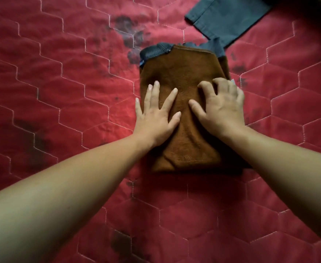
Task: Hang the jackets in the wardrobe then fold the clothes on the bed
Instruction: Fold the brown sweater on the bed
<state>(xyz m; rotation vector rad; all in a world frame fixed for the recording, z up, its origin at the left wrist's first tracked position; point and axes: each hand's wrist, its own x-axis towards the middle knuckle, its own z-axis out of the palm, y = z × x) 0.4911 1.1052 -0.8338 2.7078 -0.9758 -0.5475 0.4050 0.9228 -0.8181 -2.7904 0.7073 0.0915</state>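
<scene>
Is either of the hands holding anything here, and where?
The left hand presses flat on the folded brown garment, holding nothing. The right hand bends its fingers at the garment's right edge; whether they grip it cannot be told.

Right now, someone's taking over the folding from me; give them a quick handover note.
Left hand: flat, fingers spread, pressing the brown garment.
Right hand: fingers bent on its right edge; grip unclear.
Brown garment: folded into a rectangle on the red quilt.
Grey garment: beyond it, partly out of frame.
Done: brown fold nearly finished.
Left: the grey garment, it seems.
</scene>
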